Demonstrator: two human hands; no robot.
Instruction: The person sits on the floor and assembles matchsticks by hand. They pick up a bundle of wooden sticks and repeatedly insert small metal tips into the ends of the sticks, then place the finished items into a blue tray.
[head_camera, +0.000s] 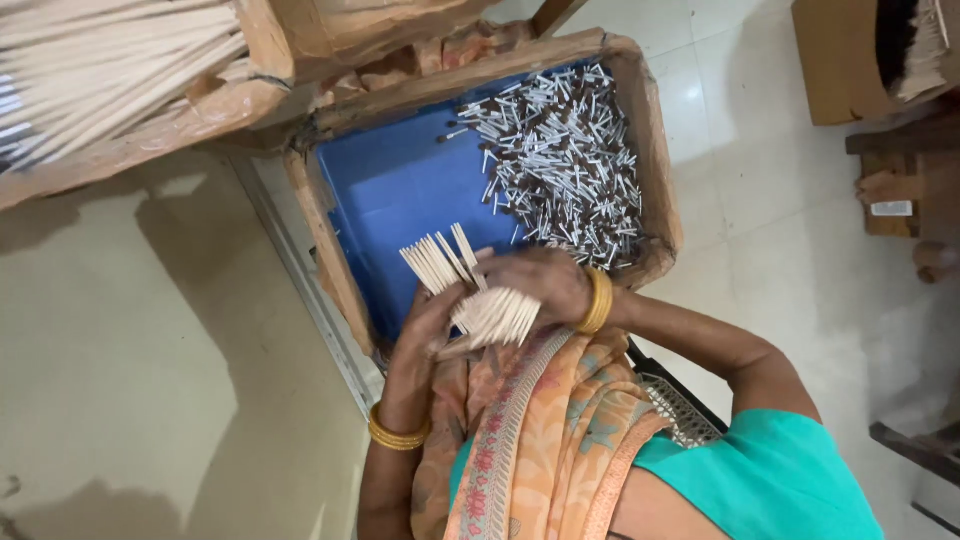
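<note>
While both hands close around a bundle of pale sticks (480, 300), the left hand (425, 325) cups it from below and the right hand (535, 280) clamps over the top, a few sticks fanning loose toward eleven o'clock. Just beyond, at twelve, sits the blue tray (400, 190), tipped sticks (560, 150) heaped at one o'clock. Slack fingers could let that fan slide out and scatter.

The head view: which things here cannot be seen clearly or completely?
- Left hand palm: hidden behind the bundle of thin sticks.
- Sticks in the top-left box: cut off by the frame edge.
- Brown-tipped sticks in the blue tray: too small to count.
</note>
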